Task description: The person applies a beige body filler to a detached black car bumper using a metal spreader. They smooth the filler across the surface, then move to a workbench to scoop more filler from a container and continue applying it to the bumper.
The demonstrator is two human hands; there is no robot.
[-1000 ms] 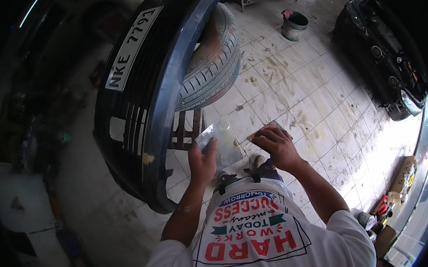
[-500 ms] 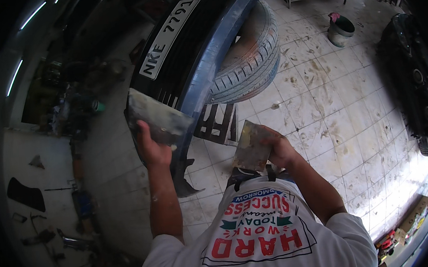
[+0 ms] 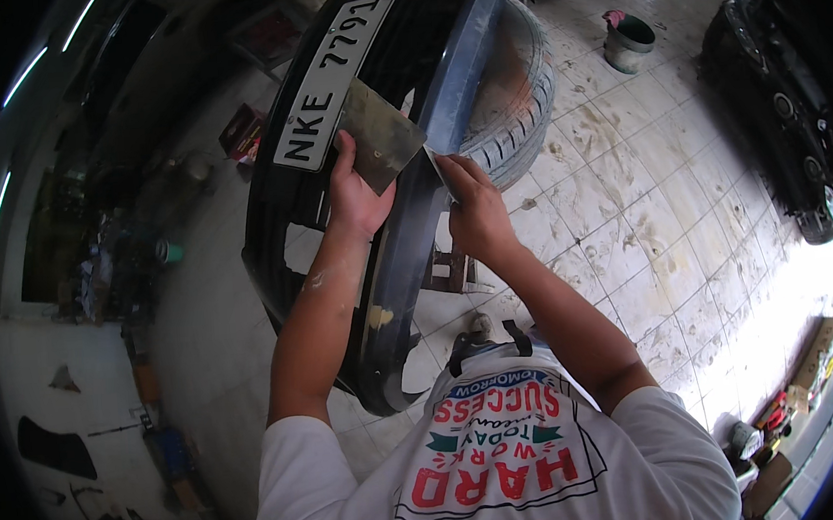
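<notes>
One broad plate (image 3: 384,139) lies in the left hand (image 3: 359,204) over the dark bumper (image 3: 459,69), thumb at its left edge, fingers hidden beneath, probably to leave its face free. The right hand (image 3: 477,209) pinches a thin blade (image 3: 438,173), turned nearly edge-on, its tip by the plate's right corner. Just right of the bumper, a tyre (image 3: 530,115) perhaps props it. The plate hides some of the bumper. Far right stand a bucket (image 3: 628,52) and black car part (image 3: 762,86).
</notes>
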